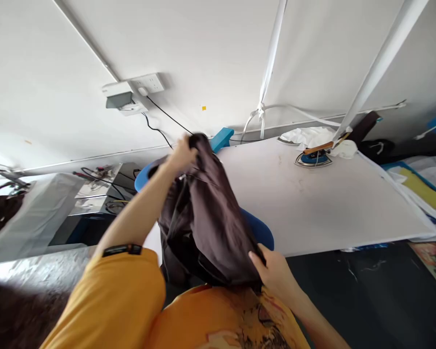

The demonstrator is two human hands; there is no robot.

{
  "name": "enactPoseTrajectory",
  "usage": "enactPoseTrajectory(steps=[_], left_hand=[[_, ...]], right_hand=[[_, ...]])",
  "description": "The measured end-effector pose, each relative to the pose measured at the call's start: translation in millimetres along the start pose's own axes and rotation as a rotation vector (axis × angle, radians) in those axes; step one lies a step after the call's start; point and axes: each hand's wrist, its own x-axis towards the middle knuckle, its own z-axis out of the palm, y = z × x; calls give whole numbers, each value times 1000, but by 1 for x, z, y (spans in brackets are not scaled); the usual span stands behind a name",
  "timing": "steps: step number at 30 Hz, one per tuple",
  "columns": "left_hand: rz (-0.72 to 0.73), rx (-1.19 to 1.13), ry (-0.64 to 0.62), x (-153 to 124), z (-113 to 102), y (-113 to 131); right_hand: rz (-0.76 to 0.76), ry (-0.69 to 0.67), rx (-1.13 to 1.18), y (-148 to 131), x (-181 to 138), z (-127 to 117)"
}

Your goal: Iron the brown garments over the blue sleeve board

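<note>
A dark brown garment (218,213) hangs in folds in front of my body, partly over a blue padded board (257,229). My left hand (182,157) grips the garment's upper part near the board's far end, its fingers slightly blurred. Lower down and nearer to me, my right hand (272,266) pinches the garment's right edge. The cloth between the two hands is stretched. Most of the blue board is hidden beneath it, and only its rounded ends show.
On the white-covered table (312,203) to the right, an iron (314,156) with a wooden handle stands near white cloth (307,135). White cords (261,114) hang by the wall. A power outlet (148,83) with black cables is above. Metal machine boxes (94,194) stand left.
</note>
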Motion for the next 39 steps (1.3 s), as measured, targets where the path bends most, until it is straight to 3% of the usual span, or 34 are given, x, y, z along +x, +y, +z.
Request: enactPoseTrajectory(steps=[3, 6, 9, 11, 14, 17, 21, 24, 26, 29, 31, 33, 36, 39], left_hand=[[8, -2, -130, -58, 53, 20], [-111, -1, -175, -143, 98, 22], [-406, 31, -88, -210, 116, 3], [-553, 43, -20, -234, 117, -11], [-704, 30, 44, -244, 116, -24], [-831, -9, 81, -242, 116, -33], [-908, -50, 94, -243, 114, -44], [-946, -104, 91, -246, 109, -47], [-1000, -190, 97, -247, 106, -48], [-1121, -393, 126, -251, 106, -51], [-1190, -503, 138, -257, 109, -53], [-1234, -572, 128, -265, 114, -54], [-1269, -662, 113, -276, 120, -52], [-1272, -702, 185, -286, 109, -56]], right_hand=[[132, 90, 342, 50, -1, 5], [177, 11, 648, 79, -6, 7], [225, -40, 863, 88, -6, 12], [270, -28, 925, 90, -3, 14], [289, -8, 888, 93, -4, 10], [241, 67, 680, 85, -20, -9], [77, 396, 148, 59, -51, -43], [-13, 642, -205, 57, -58, -56], [81, 560, -337, 73, -52, -53], [255, 244, -302, 115, -42, -36], [274, 155, -150, 140, -40, -24], [304, 148, 7, 154, -39, -15], [416, 125, 315, 158, -35, -9], [509, 6, 601, 154, -29, -5]])
